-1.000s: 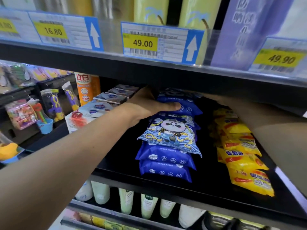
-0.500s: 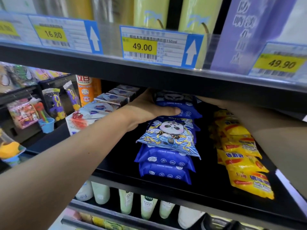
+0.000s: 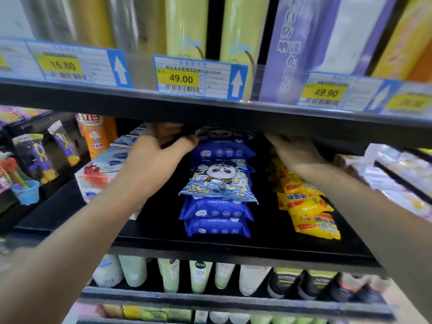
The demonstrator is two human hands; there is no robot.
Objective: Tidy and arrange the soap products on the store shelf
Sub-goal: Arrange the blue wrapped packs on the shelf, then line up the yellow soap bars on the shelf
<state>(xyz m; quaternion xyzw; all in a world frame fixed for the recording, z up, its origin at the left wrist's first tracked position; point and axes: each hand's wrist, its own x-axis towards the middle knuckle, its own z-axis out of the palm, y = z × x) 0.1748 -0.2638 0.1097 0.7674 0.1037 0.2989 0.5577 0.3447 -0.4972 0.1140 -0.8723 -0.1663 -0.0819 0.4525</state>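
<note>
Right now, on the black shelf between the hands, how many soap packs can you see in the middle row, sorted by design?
Plain dark blue plastic packs: 3, one behind the panda pack and two in front of it.
Light blue panda-print pack: 1, lying on top of the row.
Total: 4. A further dark pack at the back, under the upper shelf edge, is too hidden to count.

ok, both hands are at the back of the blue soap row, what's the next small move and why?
Probably draw the left hand forward, sliding the rear blue plastic soap packet up to the row. The panda-printed packet lies skewed over the blue ones and likely needs squaring next. The right hand is over the yellow packets.
</note>
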